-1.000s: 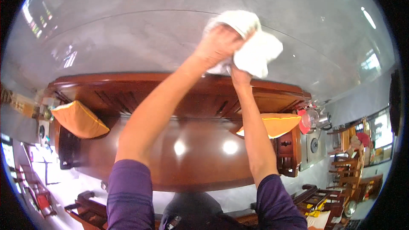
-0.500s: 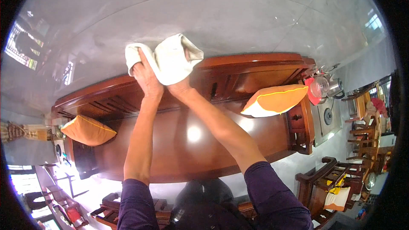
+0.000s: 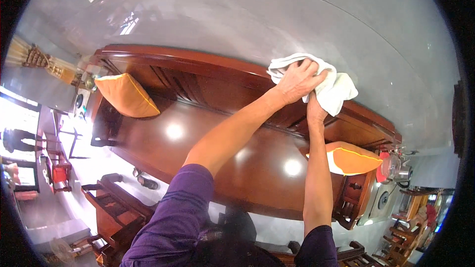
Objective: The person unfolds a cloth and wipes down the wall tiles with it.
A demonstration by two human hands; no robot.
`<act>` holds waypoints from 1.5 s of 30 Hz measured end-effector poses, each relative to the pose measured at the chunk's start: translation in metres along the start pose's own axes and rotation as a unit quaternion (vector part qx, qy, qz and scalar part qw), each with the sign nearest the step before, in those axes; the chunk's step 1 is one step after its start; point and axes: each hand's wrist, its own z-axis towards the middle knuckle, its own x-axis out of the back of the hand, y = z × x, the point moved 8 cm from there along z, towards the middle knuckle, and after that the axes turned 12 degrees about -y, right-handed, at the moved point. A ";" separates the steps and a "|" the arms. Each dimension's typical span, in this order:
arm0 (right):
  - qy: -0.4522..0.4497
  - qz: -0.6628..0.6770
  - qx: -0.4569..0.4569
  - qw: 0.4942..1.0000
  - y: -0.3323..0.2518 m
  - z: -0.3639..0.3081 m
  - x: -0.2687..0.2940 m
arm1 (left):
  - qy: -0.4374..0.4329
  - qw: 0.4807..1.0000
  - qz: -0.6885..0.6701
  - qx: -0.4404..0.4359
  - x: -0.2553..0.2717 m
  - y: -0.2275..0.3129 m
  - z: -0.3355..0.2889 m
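A white cloth [image 3: 339, 91] lies bunched over the top rail [image 3: 198, 64] of a reddish-brown wooden bench's backrest, close against the grey wall. My left hand [image 3: 298, 81] is closed on the left part of the cloth, its fingers curled into the folds. Just to the right and nearer, my right hand [image 3: 315, 110] comes up under the cloth, which hides its fingers; it appears to grip the cloth from below. Both arms reach across the shiny bench seat [image 3: 237, 158].
An orange cushion [image 3: 126, 96] leans at the bench's left end, and an orange and white cushion [image 3: 356, 160] at the right end. Beyond the right armrest stand a glass jar [image 3: 391, 165] and a metal kettle [image 3: 404, 173]. Wooden furniture [image 3: 118, 212] stands at lower left.
Both hands have slid to the right along the backrest rail with the cloth, which is now more crumpled. The whole view has shifted and turned.
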 end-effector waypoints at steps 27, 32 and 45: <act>0.019 0.048 0.253 0.966 -0.377 0.025 -0.284 | 0.147 0.932 -0.093 0.317 0.241 -0.371 -0.200; 0.000 -0.047 0.251 0.967 -0.356 0.084 -0.205 | 0.179 0.956 -0.022 0.233 0.247 -0.305 -0.102; 0.192 -0.023 0.050 0.980 -0.138 0.065 -0.032 | -0.038 0.988 0.078 -0.127 0.086 -0.099 0.038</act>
